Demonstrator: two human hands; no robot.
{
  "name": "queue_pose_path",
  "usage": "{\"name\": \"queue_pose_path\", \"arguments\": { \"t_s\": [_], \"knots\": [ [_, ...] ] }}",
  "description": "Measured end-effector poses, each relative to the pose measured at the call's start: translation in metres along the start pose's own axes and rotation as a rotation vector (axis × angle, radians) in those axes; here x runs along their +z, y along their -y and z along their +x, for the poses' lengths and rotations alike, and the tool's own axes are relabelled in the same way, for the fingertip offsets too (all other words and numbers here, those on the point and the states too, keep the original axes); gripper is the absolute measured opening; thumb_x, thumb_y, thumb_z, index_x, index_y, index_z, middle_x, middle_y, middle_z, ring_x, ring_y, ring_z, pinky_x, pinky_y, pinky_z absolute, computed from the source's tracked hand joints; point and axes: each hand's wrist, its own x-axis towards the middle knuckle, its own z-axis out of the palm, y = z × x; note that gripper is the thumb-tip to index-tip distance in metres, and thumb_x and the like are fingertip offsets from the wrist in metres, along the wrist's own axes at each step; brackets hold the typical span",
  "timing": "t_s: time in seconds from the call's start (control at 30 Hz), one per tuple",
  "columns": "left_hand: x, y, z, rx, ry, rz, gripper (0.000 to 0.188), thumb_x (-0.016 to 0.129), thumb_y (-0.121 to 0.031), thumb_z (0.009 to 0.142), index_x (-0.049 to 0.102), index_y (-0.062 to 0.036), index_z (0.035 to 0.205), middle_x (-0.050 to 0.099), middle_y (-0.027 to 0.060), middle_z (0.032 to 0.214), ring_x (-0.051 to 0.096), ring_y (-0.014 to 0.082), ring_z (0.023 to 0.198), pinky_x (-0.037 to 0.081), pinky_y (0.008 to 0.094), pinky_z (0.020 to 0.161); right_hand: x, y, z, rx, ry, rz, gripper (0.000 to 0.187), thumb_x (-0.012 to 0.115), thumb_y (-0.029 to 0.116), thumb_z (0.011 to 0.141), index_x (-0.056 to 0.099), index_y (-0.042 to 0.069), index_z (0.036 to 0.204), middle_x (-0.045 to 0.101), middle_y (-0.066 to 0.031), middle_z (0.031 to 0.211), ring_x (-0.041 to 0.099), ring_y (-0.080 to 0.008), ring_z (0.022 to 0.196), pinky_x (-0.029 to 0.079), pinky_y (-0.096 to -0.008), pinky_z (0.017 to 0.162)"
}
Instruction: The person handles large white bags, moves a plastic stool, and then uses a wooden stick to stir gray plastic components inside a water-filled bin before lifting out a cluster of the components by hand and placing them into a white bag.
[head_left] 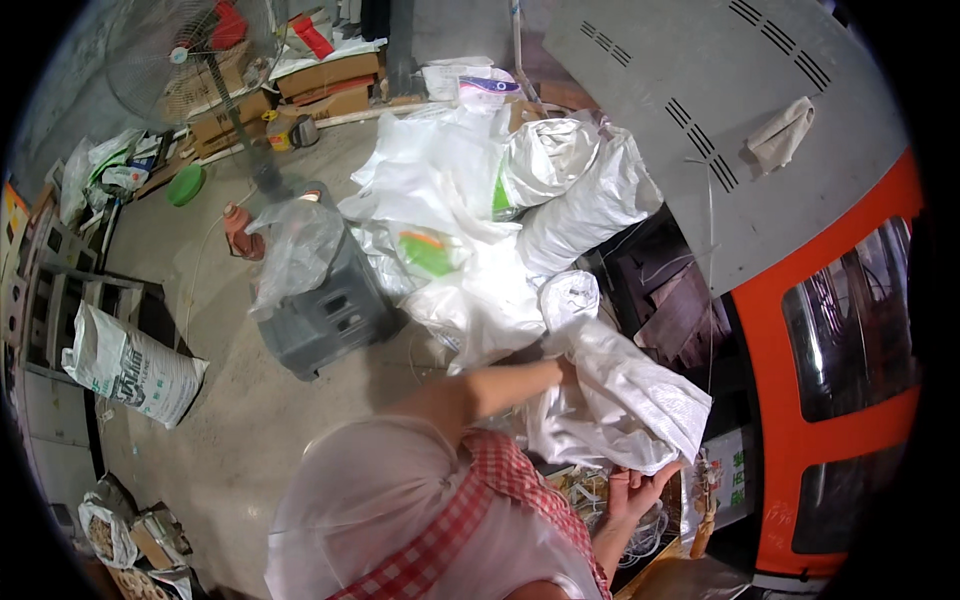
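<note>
A white woven sack (640, 395) lies bunched and partly spread in front of me, to the right of centre. My left arm reaches across to its upper left side. The left hand (566, 372) goes in among the sack's folds, so its fingers are hidden. At the sack's lower edge, my right hand (638, 490) has its fingers curled, gripping the fabric. A rolled white bundle (570, 297) touches the sack's far end. Beyond it is a heap of white plastic bags (450, 180), one with a green and orange print.
Two upright white sacks (590, 200) stand beyond the heap. A grey plastic stool (335, 310) with a clear bag on it stands left. An orange and grey machine (775, 310) rises on the right. Farther left are a printed sack (135, 365) and a pedestal fan (205, 60).
</note>
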Motion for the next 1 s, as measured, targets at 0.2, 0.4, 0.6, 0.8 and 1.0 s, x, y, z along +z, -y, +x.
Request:
{"name": "queue_pose_path", "arguments": {
  "t_s": [0.2, 0.4, 0.6, 0.8, 1.0],
  "knots": [
    [0.063, -0.010, -0.033, -0.111, 0.427, -0.185, 0.052, 0.059, -0.028, 0.081, 0.046, 0.0026, 0.120, 0.056, 0.0159, 0.111, 0.057, 0.0201, 0.098, 0.046, 0.0346, 0.085, 0.013, 0.038, 0.026, -0.129, -0.488, -0.056, 0.029, 0.055, 0.041, 0.084, 0.056, 0.012, 0.089, 0.054, 0.0064, 0.065, 0.036, -0.0028, 0.040, 0.037, -0.0151, 0.041],
    [0.031, -0.034, -0.061, -0.039, 0.348, -0.576, 0.048, 0.057, -0.026, 0.082, 0.046, 0.0034, 0.119, 0.055, 0.0158, 0.114, 0.056, 0.0211, 0.101, 0.045, 0.0355, 0.089, -0.152, 0.111, 0.060, -0.048, -0.319, -0.046, 0.044, 0.043, 0.050, 0.088, 0.054, 0.008, 0.093, 0.055, 0.0025, 0.062, 0.031, -0.0052, 0.029, 0.027, -0.0158, 0.025],
    [0.007, -0.079, -0.045, 0.165, 0.284, -0.896, 0.037, 0.056, -0.020, 0.084, 0.049, -0.0017, 0.116, 0.059, 0.0097, 0.108, 0.059, 0.0189, 0.095, 0.047, 0.0339, 0.086, -0.202, 0.055, 0.038, 0.360, -0.511, -0.595, 0.033, 0.050, 0.035, 0.087, 0.053, 0.008, 0.106, 0.059, -0.0042, 0.071, 0.048, -0.0148, 0.041, 0.036, -0.0261, 0.031],
    [0.034, -0.084, -0.035, 0.097, 0.290, -0.420, 0.047, 0.060, -0.025, 0.083, 0.044, -0.0030, 0.122, 0.057, 0.0071, 0.111, 0.057, 0.0158, 0.097, 0.047, 0.0303, 0.085, -0.072, 0.082, 0.006, -0.658, -0.115, -1.512, 0.074, 0.067, 0.007, 0.063, 0.033, -0.005, 0.128, 0.037, -0.0241, 0.128, 0.037, -0.0364, 0.118, 0.031, -0.0421, 0.098],
    [0.110, -0.055, -0.037, -0.257, 0.831, -0.210, 0.046, 0.068, -0.014, 0.075, 0.051, -0.0013, 0.116, 0.060, 0.0035, 0.100, 0.055, 0.0114, 0.091, 0.044, 0.0261, 0.081, -0.054, 0.048, 0.048, -1.159, 0.233, -2.183, 0.057, 0.057, 0.028, 0.069, 0.045, 0.000, 0.117, 0.038, -0.0222, 0.127, 0.035, -0.0369, 0.119, 0.023, -0.0478, 0.100]
  ]
}}
